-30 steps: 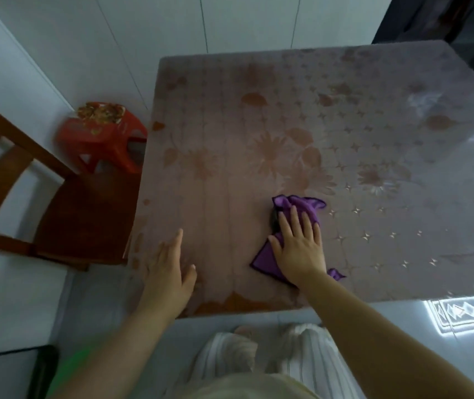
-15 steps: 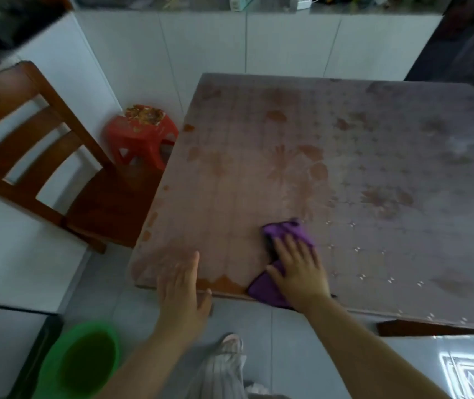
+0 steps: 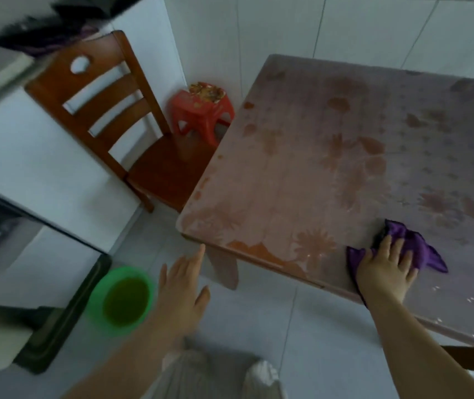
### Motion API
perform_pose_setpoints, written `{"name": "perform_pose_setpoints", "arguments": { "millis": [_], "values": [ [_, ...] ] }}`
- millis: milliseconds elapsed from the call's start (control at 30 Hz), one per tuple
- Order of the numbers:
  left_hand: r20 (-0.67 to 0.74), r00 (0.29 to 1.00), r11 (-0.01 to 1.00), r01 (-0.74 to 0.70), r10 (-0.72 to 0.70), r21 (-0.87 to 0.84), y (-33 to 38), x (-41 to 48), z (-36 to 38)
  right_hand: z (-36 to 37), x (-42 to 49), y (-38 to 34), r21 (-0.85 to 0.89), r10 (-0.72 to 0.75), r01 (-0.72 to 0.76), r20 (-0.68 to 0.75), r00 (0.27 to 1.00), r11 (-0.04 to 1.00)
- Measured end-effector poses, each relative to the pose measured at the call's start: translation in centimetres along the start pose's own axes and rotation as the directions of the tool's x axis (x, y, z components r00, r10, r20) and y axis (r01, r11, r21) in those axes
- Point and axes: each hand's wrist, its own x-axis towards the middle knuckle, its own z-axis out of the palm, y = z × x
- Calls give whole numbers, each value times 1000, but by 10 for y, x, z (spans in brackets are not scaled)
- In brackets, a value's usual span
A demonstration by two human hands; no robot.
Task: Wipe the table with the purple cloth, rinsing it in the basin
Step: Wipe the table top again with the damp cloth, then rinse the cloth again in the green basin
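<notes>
The purple cloth [image 3: 415,249] lies crumpled near the front edge of the table [image 3: 302,168], which has a flower-patterned cover. My right hand [image 3: 385,269] presses flat on the cloth with its fingers spread. Off the table, my left hand [image 3: 182,280] hovers open in the air over the floor, just left of the table's front corner. A green basin [image 3: 120,300] holding dark water stands on the floor, to the left of my left hand.
A wooden chair [image 3: 120,125] stands at the table's left side, with a red plastic stool [image 3: 201,110] behind it. A white cabinet [image 3: 28,168] and a dark mat [image 3: 57,326] are at the left. My legs show at the bottom.
My view has swung left and back, bringing the basin fully into sight. My left hand has come off the table edge. My right hand stays pressed on the cloth.
</notes>
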Motion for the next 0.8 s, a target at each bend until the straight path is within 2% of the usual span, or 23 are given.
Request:
{"name": "perform_pose_setpoints", "arguments": {
  "millis": [67, 233, 400, 433, 500, 600, 700, 800],
  "values": [
    [-29, 998, 997, 60, -61, -40, -29, -9, -9, 14, -16, -34, 1, -122, 122, 19, 992, 993],
    [-106, 979, 977, 160, -176, -142, -114, -27, -31, 57, -64, -131, 10, -320, 320, 45, 946, 947],
    [-106, 953, 951, 267, -285, -156, -245, -26, -68, 118, -124, -268, 30, -529, 529, 72, 845, 848],
    [-91, 956, 953, 265, -280, -146, -276, -25, -76, 130, -137, -295, 65, -536, 533, 42, 843, 844],
    [-57, 964, 959, 248, -258, -138, -340, -22, -91, 152, -162, -342, 189, -461, 458, -30, 887, 869],
    [19, 974, 972, 226, -226, -69, -429, -21, -118, 183, -214, -396, 389, -299, 252, 65, 952, 886],
    [91, 965, 966, 251, -245, -61, -502, -24, -140, 227, -280, -438, 474, -276, 185, 131, 952, 861],
    [149, 953, 954, 281, -265, -103, -547, -13, -141, 275, -337, -466, 540, -348, 173, 242, 906, 824]
  ]
}}
